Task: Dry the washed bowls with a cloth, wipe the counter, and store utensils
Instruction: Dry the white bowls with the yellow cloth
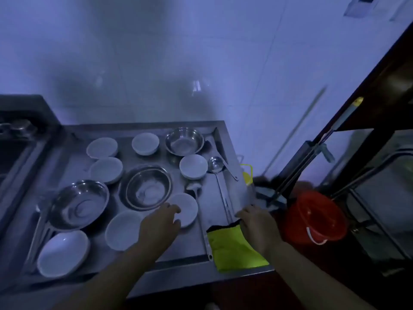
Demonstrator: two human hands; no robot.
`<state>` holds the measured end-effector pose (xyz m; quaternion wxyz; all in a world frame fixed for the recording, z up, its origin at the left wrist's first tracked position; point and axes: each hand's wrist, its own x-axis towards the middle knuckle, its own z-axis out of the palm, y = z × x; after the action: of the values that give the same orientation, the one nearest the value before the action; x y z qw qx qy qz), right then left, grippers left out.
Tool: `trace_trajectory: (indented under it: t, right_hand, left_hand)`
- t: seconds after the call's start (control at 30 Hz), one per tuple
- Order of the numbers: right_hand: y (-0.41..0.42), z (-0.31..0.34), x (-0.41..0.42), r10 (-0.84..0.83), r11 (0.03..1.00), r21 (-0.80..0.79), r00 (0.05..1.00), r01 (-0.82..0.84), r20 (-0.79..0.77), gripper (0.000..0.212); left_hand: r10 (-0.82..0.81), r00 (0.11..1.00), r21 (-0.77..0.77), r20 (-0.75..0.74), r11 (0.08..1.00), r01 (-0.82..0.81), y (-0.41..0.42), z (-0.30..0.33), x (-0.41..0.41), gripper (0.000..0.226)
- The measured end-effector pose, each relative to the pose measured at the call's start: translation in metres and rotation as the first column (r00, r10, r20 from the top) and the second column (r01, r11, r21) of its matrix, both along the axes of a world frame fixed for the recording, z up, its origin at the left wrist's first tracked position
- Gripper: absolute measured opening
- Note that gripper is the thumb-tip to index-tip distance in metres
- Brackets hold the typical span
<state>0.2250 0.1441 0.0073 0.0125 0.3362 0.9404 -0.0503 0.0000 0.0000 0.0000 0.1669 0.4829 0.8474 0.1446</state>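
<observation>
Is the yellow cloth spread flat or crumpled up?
Spread flat: the yellow cloth lies smooth over the counter edge; the right hand holds its far end.

i see my left hand [159,222] resting on the rim of a white bowl [186,209] on the steel counter [178,247]; my right hand [257,227] grips the yellow-green cloth [232,249] at the counter's right edge, beside a red bucket [317,218].

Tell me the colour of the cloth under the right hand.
Bright yellow-green cloth with a dark edge, held by the right hand; seen in the head view.
</observation>
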Motion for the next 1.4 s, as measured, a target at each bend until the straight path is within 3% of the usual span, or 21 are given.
trace_trajectory:
  t: [0.13, 0.23, 0.33, 0.43, 0.53, 0.67, 0.83, 0.9, 1.0, 1.1, 1.2, 1.27, 1.33, 1.4]
  right_hand:
    - [0.009, -0.045, 0.024, 0.006, 0.977, -0.214, 0.997, 0.012, 0.081, 0.036]
    - [0.005, -0.075, 0.027, 0.19, 0.928, -0.341, 0.978, -0.151, 0.084, 0.036]
    - [0.003, -0.092, 0.027, 0.368, 0.854, -0.423, 0.927, -0.303, 0.079, 0.049]
    - [0.004, -0.102, 0.029, 0.484, 0.845, -0.281, 0.874, -0.454, 0.041, 0.058]
    - [0.001, -0.105, 0.024, 0.466, 0.856, -0.195, 0.878, -0.479, -0.112, 0.048]
    - [0.005, -0.101, 0.023, 0.388, 0.894, -0.152, 0.897, -0.423, -0.212, 0.039]
    - [0.017, -0.078, 0.035, 0.258, 0.931, -0.168, 0.908, -0.325, -0.33, 0.035]
    - [0.024, -0.065, 0.033, 0.198, 0.938, -0.201, 0.911, -0.284, -0.362, 0.035]
    - [0.033, -0.044, 0.023, 0.047, 0.926, -0.313, 0.889, -0.21, -0.456, 0.032]
    - [0.037, -0.022, 0.005, -0.193, 0.901, -0.426, 0.801, -0.084, -0.566, 0.031]
    - [0.036, 0.005, -0.021, -0.318, 0.865, -0.499, 0.713, -0.051, -0.625, 0.031]
    - [0.035, 0.022, -0.038, -0.367, 0.84, -0.539, 0.67, -0.058, -0.645, 0.022]
    - [0.029, 0.036, -0.054, -0.377, 0.837, -0.54, 0.629, -0.083, -0.68, 0.018]
    - [0.022, 0.048, -0.066, -0.357, 0.853, -0.511, 0.593, -0.109, -0.722, 0.017]
  left_hand:
    - [0.186, 0.974, -0.124, 0.13, 0.978, -0.17, 0.004, -0.034, 0.009, 0.039]
    - [0.362, 0.907, -0.129, 0.216, 0.931, -0.341, 0.013, -0.052, 0.018, 0.044]
    - [0.465, 0.828, -0.131, 0.312, 0.885, -0.448, 0.025, -0.063, 0.021, 0.032]
    - [0.592, 0.682, -0.173, 0.429, 0.795, -0.581, 0.037, -0.077, 0.015, 0.038]
    - [0.659, 0.524, -0.213, 0.54, 0.709, -0.673, 0.047, -0.089, 0.008, 0.045]
    - [0.664, 0.173, -0.313, 0.728, 0.546, -0.777, 0.056, -0.089, 0.008, 0.032]
    - [0.586, -0.014, -0.347, 0.81, 0.461, -0.817, 0.053, -0.079, 0.014, 0.019]
    - [0.566, -0.049, -0.365, 0.823, 0.461, -0.809, 0.049, -0.071, 0.016, 0.022]
    - [0.563, 0.001, -0.331, 0.827, 0.487, -0.808, 0.038, -0.056, 0.015, 0.021]
    - [0.545, 0.155, -0.211, 0.824, 0.55, -0.808, 0.028, -0.037, 0.01, 0.018]
    - [0.459, 0.357, -0.02, 0.813, 0.636, -0.771, 0.017, -0.013, 0.004, 0.029]
    - [0.462, 0.563, 0.102, 0.685, 0.704, -0.703, 0.011, 0.006, -0.001, 0.036]
    - [0.458, 0.757, 0.224, 0.466, 0.766, -0.602, 0.005, 0.023, -0.006, 0.04]
    - [0.394, 0.883, 0.332, 0.253, 0.822, -0.462, 0.0, 0.04, -0.012, 0.043]
